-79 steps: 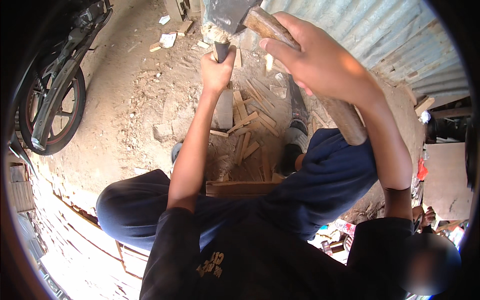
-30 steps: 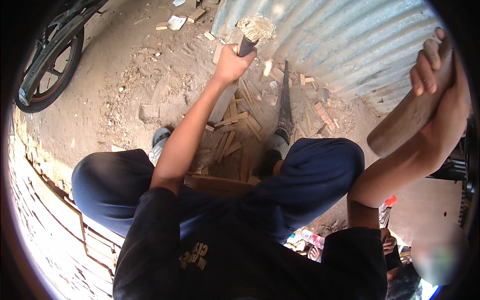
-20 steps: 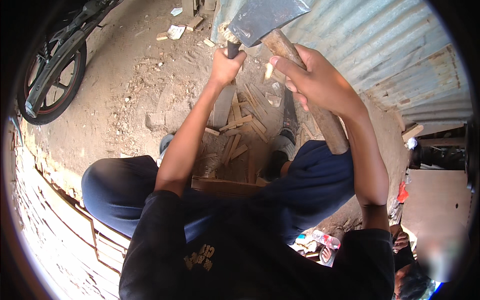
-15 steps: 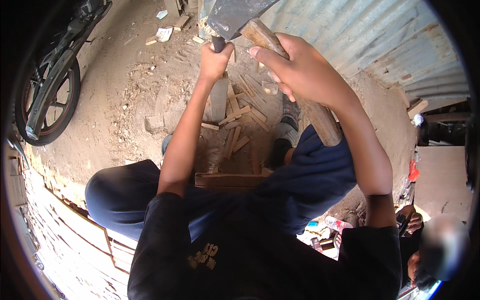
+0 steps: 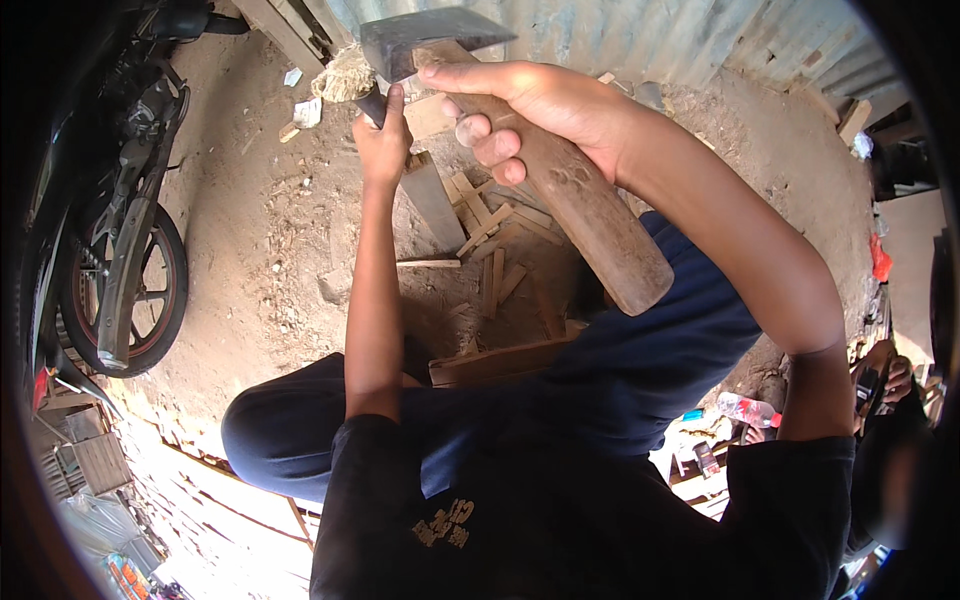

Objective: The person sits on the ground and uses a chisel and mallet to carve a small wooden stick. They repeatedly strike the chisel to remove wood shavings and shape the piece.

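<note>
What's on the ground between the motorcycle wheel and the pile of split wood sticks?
Head view: mostly bare dirt between the motorcycle wheel and the split wood sticks, with scattered chips.

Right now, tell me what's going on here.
A person sits over a patch of dirt ground splitting wood. The right hand grips the thick wooden handle of a hatchet, its metal head resting on the tool that the left hand holds upright, a dark shaft with a frayed top, set on a wooden block. Split sticks lie scattered by the block, and a motorcycle wheel stands to the left.
</note>
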`<action>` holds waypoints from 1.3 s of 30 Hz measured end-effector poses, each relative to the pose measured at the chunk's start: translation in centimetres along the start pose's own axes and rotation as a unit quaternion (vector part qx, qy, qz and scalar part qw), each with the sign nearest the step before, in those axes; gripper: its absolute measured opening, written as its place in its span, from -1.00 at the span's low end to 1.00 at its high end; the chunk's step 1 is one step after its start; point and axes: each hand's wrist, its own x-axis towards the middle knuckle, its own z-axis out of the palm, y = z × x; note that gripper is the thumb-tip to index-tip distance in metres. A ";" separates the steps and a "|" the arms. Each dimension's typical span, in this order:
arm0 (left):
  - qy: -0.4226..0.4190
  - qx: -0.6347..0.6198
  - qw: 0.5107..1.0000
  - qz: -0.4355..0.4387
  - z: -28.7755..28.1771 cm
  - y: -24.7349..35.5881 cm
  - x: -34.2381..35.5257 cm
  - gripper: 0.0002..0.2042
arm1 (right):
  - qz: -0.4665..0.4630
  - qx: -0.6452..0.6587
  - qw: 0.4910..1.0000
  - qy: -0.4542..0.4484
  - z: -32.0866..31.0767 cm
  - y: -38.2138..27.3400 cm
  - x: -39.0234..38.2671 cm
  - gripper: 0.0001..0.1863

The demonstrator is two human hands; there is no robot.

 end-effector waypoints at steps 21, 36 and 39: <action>0.068 0.110 0.990 0.060 -0.6 -1.0 0.2 -0.69 | 0.314 -0.440 0.831 0.131 -14.2 32.4 -3.8 -0.45; -0.003 -0.146 0.989 -0.016 -1.9 -1.3 -1.4 -0.53 | 0.133 -0.502 0.824 0.226 -14.3 28.3 3.0 -0.27; -0.011 -0.128 0.991 -0.026 -2.4 -1.2 -1.5 -0.54 | -0.028 -0.414 0.873 0.258 -10.6 25.3 7.8 0.01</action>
